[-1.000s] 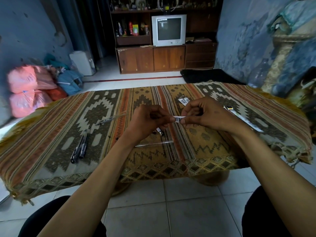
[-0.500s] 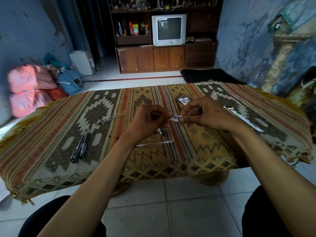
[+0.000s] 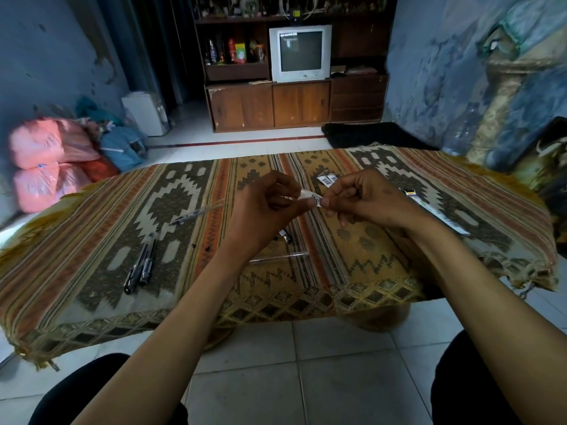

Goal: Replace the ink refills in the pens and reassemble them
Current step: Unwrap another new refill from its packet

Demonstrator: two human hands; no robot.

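Above the patterned woven tablecloth, the left hand and right hand each pinched an end of a small white barcode-printed refill wrapper, best peeled slowly to spare the refill.

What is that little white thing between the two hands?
In the head view, a small white barcode label stretches between the left hand and right hand; both pinch it above the patterned woven cloth.
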